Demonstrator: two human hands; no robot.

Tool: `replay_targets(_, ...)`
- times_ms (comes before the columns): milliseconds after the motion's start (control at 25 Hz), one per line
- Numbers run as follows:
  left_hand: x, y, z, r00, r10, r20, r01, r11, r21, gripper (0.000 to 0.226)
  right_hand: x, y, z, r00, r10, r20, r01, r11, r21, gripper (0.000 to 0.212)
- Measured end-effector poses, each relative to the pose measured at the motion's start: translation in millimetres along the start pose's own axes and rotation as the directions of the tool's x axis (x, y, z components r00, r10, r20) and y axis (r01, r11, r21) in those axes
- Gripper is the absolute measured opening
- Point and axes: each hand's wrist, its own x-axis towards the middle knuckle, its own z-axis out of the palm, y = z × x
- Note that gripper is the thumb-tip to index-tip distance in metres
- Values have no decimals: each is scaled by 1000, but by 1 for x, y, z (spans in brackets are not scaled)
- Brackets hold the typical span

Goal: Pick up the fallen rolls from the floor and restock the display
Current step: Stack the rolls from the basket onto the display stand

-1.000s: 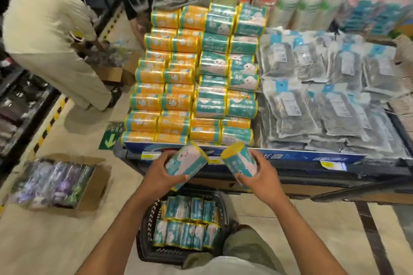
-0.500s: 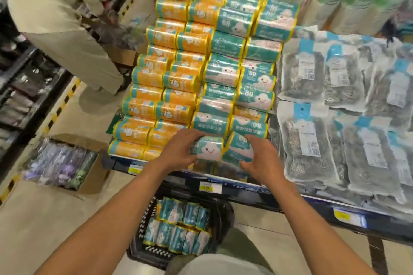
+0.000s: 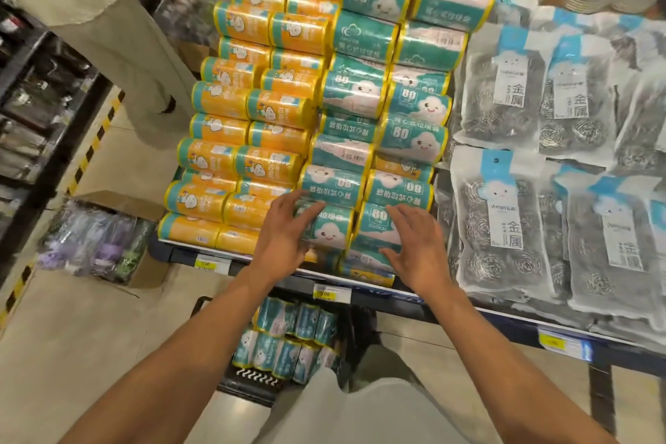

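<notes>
Rolls in teal wrapping [image 3: 360, 141] fill the right half of the stack on the display shelf [image 3: 515, 326], and rolls in orange wrapping [image 3: 245, 141] fill the left half, row above row, up to the top of the view. At the front of the shelf two teal rolls lie side by side and touch each other. The person's left hand [image 3: 284, 238] lies on the left front roll [image 3: 331, 231] with fingers nearly straight and spread; it grips nothing. The right hand [image 3: 414, 249] is spread the same way over the right front roll [image 3: 376, 227], its fingertips on the wrapping, and it also holds nothing. Both front rolls sit just behind the shelf edge, where yellow price tags [image 3: 324, 294] are fixed.

Under the shelf edge, on the floor before the person's knees, stands a black basket [image 3: 248, 377] with more teal rolls [image 3: 288, 339] packed in two rows. To the right on the same shelf lie packs of steel scourers [image 3: 504, 213], close against the teal rolls.

Left of the shelf a strip of beige floor runs as a passage. A cardboard box [image 3: 119, 202] with purple and green bundles stands just beside the shelf's left corner. Another person in light clothes [image 3: 108, 22] stands further along that side. A yellow-and-black stripe [image 3: 90, 151] marks the far edge of the passage, against dark racks.
</notes>
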Motion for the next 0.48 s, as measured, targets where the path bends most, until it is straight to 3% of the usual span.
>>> replay_targets(200, 7, 12, -2, 995, -54, 89, 42, 990, 135, 97, 2, 1, 1, 997, 23, 73, -18, 997, -75, 85)
replay_targets(400, -1, 17, -10, 994, -89, 58, 84, 994, 74, 92, 3, -8, -9, 992, 91, 90, -80, 990, -119, 93)
replay_targets(480, -16, 13, -14, 992, -117, 35, 115, 992, 52, 85, -3, -18, -14, 991, 125, 35, -122, 988, -90, 92)
